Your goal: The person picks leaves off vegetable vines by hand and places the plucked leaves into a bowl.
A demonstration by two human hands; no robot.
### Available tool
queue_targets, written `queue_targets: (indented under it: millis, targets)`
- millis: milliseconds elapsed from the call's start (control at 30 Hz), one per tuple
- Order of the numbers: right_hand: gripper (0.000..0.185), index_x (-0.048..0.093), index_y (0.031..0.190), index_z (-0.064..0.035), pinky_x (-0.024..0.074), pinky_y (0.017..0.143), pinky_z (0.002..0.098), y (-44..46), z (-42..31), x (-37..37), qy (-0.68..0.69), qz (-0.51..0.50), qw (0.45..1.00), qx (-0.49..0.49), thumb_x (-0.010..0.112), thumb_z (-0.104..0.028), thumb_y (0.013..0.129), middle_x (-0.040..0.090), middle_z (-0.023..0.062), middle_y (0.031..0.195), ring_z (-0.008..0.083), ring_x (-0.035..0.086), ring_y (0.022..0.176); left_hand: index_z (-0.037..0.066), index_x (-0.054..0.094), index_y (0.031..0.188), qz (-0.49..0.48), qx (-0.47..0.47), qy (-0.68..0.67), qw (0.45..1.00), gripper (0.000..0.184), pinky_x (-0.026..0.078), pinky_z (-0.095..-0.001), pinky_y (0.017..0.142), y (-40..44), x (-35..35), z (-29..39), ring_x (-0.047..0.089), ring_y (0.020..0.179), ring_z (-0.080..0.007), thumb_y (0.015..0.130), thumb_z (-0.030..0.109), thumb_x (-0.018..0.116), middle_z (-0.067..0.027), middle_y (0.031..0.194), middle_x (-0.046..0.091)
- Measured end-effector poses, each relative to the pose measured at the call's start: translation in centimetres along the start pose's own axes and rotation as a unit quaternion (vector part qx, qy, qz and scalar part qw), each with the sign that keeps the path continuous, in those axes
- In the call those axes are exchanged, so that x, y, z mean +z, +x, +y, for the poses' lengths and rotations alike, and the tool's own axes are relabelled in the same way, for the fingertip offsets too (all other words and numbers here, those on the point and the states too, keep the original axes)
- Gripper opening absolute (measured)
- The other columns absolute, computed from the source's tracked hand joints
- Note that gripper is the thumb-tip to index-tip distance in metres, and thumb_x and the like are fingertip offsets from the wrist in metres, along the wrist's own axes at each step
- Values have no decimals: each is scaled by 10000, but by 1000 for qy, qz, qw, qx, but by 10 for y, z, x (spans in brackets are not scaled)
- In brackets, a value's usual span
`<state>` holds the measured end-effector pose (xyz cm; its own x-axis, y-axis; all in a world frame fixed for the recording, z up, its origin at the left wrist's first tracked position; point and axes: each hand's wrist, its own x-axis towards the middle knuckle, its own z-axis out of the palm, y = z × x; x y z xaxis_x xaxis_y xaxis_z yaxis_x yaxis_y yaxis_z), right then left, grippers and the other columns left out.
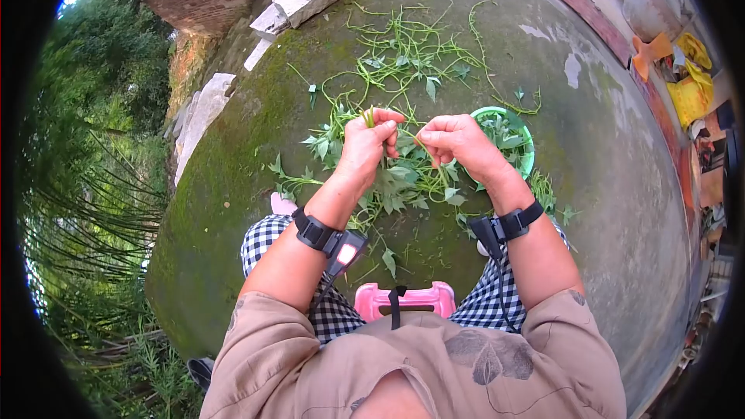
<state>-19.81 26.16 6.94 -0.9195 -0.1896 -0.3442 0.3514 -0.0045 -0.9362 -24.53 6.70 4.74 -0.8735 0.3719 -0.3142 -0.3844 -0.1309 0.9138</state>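
My left hand (371,142) is closed around green leafy stems, with a few stem ends poking up past the fingers. Close on its right, my right hand (459,143) pinches a thin stem between thumb and fingertips. Leaves (397,186) hang below and between the two hands, over a pile of leafy vines (326,140) on the ground. Just behind my right hand is a green plastic basket (529,149) with leaves in it, partly hidden by my wrist. Beyond the hands lies a tangle of long, mostly bare stems (403,50).
A pink plastic stool (446,299) is between my knees. The ground (233,240) is mossy concrete. Stone blocks (310,1) line its far left edge, with dense greenery (93,147) beyond. Yellow bags (691,93) and other clutter lie along the right side.
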Motion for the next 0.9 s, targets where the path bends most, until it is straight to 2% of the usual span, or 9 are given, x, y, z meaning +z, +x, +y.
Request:
queue_targets:
  millis: [200,233,333,367,400,533,700,800,900]
  targets:
    - [105,665,845,-25,404,498,201,-6,13,1,-40,-23,999,19,669,-130,846,597,-15,653,61,543,508,-10,650,980,-46,14,62,997,125,473,-254,618,-8,3,-1,547,645,-103,917,55,564,-13,712,582]
    - [108,658,829,-40,467,545,278,-3,17,-2,-110,-14,994,14,674,-147,828,638,33,690,153,610,562,-7,651,974,-28,50,128,990,123,474,-263,641,-8,2,-4,562,669,-114,913,56,565,-24,730,596]
    - [100,654,827,-45,521,634,416,-6,21,2,-514,117,834,-161,630,-139,803,676,125,790,297,662,709,6,654,964,51,189,315,929,120,475,-288,709,-6,-2,-10,602,746,-148,901,56,565,-56,792,634]
    - [102,644,813,-63,512,738,476,-7,19,4,-526,97,838,-105,602,-155,800,668,155,879,376,644,849,12,655,964,89,258,368,889,121,475,-297,730,-4,-5,-11,611,774,-160,897,55,564,-68,816,644]
    - [100,645,821,-65,515,736,473,-8,24,6,-547,82,825,-112,602,-151,800,666,150,878,370,648,841,18,656,964,125,326,418,839,122,474,-305,750,-5,-6,-7,621,803,-173,893,55,563,-79,841,653]
    - [83,626,846,-66,519,699,465,-7,36,11,-598,52,781,-171,606,-138,809,638,126,853,353,650,793,24,654,975,50,258,395,880,117,474,-328,781,-8,-4,1,619,871,-220,879,57,595,-106,888,637]
    - [85,600,847,-62,520,637,466,-3,34,22,-581,75,773,-242,612,-140,815,624,119,823,352,648,724,3,657,959,-96,167,438,878,198,474,-361,776,-16,0,-7,611,866,-257,822,143,691,-128,920,634]
    - [92,602,862,-63,528,647,464,-1,29,26,-568,87,779,-253,615,-135,806,632,125,827,357,653,733,4,658,968,-93,88,519,845,220,473,-365,766,-15,-1,8,617,867,-267,812,154,696,-150,938,629]
    - [90,604,861,-72,526,651,463,2,29,27,-556,95,784,-261,619,-139,805,635,124,844,358,651,736,4,644,918,-68,175,556,810,195,472,-380,723,-19,-5,4,618,810,-281,796,147,694,-157,857,612]
